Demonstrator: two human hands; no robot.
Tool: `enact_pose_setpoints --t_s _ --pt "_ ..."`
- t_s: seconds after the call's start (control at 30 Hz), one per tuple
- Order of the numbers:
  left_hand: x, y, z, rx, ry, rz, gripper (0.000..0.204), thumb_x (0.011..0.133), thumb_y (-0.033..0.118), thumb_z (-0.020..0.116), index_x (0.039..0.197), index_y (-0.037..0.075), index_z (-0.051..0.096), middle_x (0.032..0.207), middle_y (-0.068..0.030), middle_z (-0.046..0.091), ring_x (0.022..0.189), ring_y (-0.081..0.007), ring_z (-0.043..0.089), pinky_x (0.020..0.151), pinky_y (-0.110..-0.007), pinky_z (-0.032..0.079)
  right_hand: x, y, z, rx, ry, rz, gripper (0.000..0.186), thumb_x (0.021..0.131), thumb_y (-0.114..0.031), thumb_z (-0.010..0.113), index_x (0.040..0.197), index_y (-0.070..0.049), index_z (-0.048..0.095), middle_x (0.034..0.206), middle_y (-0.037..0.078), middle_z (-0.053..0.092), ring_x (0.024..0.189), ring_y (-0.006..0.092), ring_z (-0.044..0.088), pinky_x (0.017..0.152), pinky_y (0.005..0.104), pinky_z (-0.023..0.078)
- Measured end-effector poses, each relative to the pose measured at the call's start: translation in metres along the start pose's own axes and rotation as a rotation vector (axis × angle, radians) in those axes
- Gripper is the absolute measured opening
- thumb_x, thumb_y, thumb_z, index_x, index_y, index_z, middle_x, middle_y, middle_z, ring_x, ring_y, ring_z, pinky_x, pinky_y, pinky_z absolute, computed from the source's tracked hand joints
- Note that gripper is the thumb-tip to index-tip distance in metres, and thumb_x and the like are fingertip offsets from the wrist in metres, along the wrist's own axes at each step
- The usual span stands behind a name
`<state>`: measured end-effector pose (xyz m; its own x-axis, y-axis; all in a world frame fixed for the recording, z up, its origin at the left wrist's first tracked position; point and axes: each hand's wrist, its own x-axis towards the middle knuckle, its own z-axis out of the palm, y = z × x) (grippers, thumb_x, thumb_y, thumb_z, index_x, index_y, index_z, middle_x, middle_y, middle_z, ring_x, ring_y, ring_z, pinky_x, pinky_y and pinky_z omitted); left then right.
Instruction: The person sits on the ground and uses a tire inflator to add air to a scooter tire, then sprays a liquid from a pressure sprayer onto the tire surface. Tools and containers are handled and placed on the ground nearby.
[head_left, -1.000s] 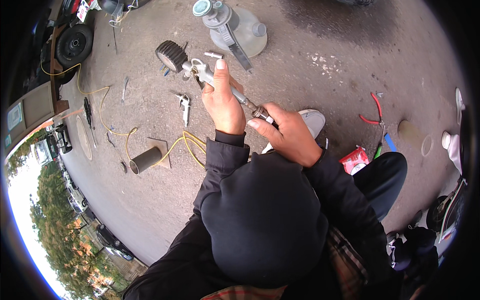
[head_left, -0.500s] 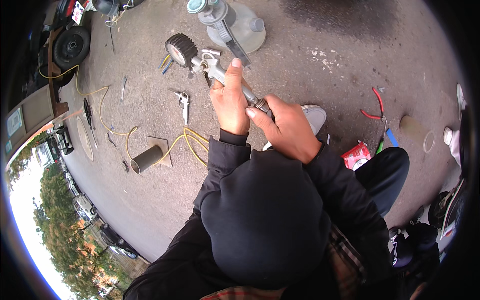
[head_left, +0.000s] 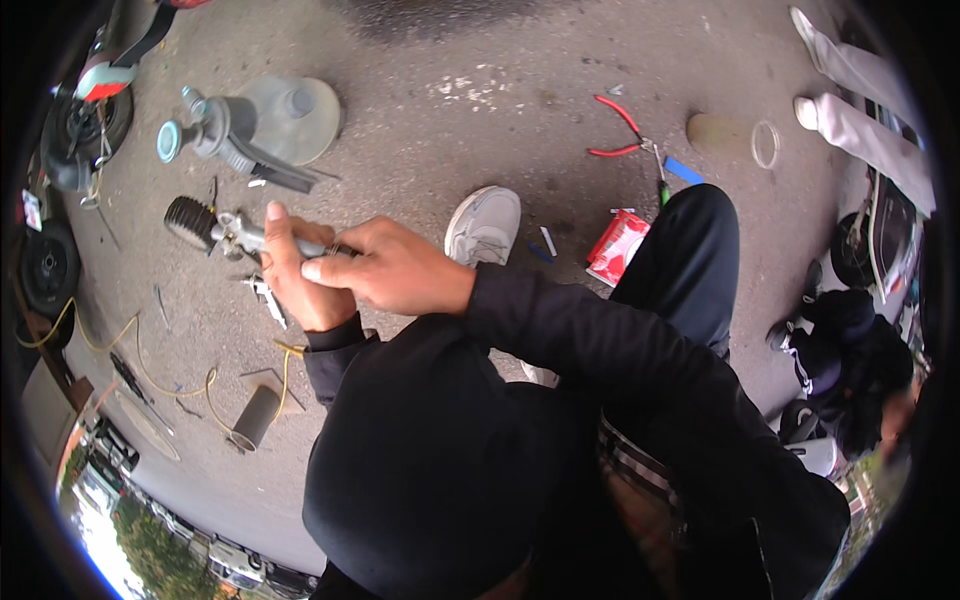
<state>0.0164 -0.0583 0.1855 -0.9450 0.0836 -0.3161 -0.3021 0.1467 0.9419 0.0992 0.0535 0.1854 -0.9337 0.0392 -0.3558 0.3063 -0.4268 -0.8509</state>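
I hold a tyre inflator gun (head_left: 249,236) with a round gauge in a black ribbed rubber cover at its far left end. My left hand (head_left: 298,285) is closed around its metal body, thumb extended along the top. My right hand (head_left: 408,268) is closed on the rear end, where the fingers hide the fitting. Just beyond the hands lies a translucent plastic jug (head_left: 300,125) with a grey spray head and a pale blue cap. A small silver blow gun (head_left: 268,303) lies on the ground beside my left hand, partly covered.
Red-handled pliers (head_left: 627,130) and a red packet (head_left: 617,247) lie to the right, near my bent knee. A clear cylinder (head_left: 730,138) lies farther off. At left are a yellow hose (head_left: 138,372), a metal pipe (head_left: 255,418) and wheels (head_left: 48,268). Other people are at the right edge.
The view has swung right, so the jug, tools and wheels sit farther left in the picture. Both hands keep hold of the inflator gun, now lying more level.
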Motion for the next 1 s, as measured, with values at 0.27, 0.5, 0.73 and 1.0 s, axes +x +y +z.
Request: enact_pose_setpoints --t_s 0.27,0.5,0.73,1.0 --pt "-0.002 -0.016 -0.008 -0.122 0.002 0.010 0.039 0.109 0.033 0.062 0.081 0.006 0.056 0.074 -0.0055 0.056 0.071 -0.0183 0.055 0.071 -0.033 0.046 -0.008 0.009 -0.038 -0.575 -0.056 -0.017 0.069 0.097 -0.056 0.066 0.119 0.009 0.068 0.105 0.032 0.073 0.102 0.0468 0.071 0.089 0.0519 0.054" --pt "-0.002 0.034 -0.052 -0.225 0.093 0.128 0.032 0.107 0.026 0.067 0.084 0.009 0.053 0.075 -0.0010 0.050 0.067 -0.0119 0.046 0.063 -0.030 0.040 -0.100 0.045 -0.213 -1.162 0.145 0.516 0.065 0.085 -0.055 0.080 0.125 -0.005 0.067 0.125 0.021 0.069 0.111 0.0440 0.070 0.094 0.0522 0.056" --pt "-0.033 0.093 -0.028 -0.150 0.287 0.481 0.030 0.108 0.022 0.065 0.084 0.009 0.054 0.075 -0.0016 0.049 0.066 -0.0117 0.045 0.060 -0.027 0.036 -0.170 0.167 -0.194 -1.906 0.298 0.835 0.040 0.098 -0.031 0.063 0.136 -0.019 0.058 0.139 0.017 0.048 0.103 0.0591 0.064 0.068 0.0677 0.060" --pt "-0.079 0.154 -0.004 -0.008 0.022 0.781 0.030 0.109 0.019 0.063 0.085 0.008 0.049 0.069 -0.0045 0.048 0.058 -0.0114 0.046 0.055 -0.027 0.036 -0.154 0.136 -0.270 -1.878 0.671 0.489 0.026 0.099 -0.023 0.061 0.124 -0.015 0.062 0.126 0.011 0.057 0.095 0.0356 0.072 0.068 0.0503 0.057"
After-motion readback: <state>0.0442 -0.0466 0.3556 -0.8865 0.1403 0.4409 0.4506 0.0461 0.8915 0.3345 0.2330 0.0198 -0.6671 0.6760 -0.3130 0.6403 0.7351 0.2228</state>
